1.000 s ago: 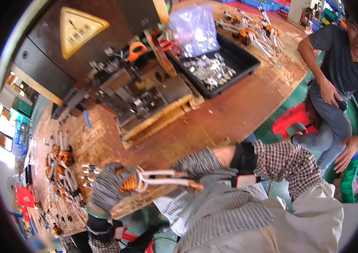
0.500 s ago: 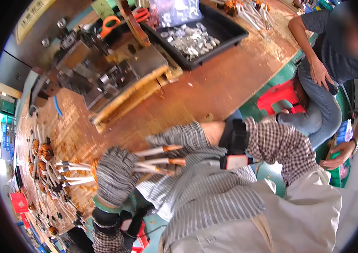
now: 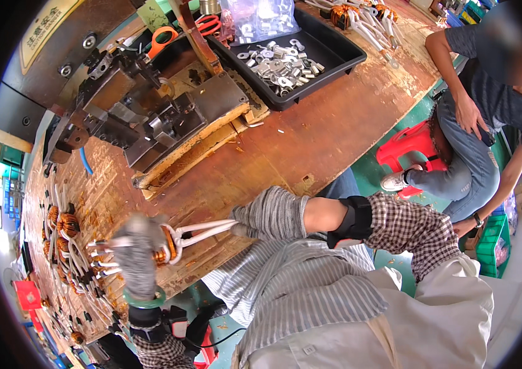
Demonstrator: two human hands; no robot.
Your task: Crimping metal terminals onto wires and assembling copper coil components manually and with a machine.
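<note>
Both my hands wear grey striped knit gloves. My right hand (image 3: 270, 214) is closed around the ends of white sleeved leads, which run left to a copper-wound coil (image 3: 166, 246). The coil is just above the table's near edge. Beside it, my left hand (image 3: 136, 261) is smeared by motion, so its fingers and any hold on the coil cannot be made out. To its left, more copper-wound coils (image 3: 67, 224) with white leads lie in a heap on the wooden table (image 3: 273, 147).
A dark metal press fixture (image 3: 169, 123) stands on a wooden base at the far left. Behind it lie orange-handled scissors (image 3: 161, 38). A black tray (image 3: 341, 55) holds metal cable lugs (image 3: 282, 64). Further coils (image 3: 344, 15) lie far right. A seated person (image 3: 470, 129) is beside a red stool (image 3: 411, 147).
My left hand has swung left, and the coil now shows to its right. My right hand has closed on the lead ends, which earlier stuck out freely below it. The seated person's lower arm has shifted.
</note>
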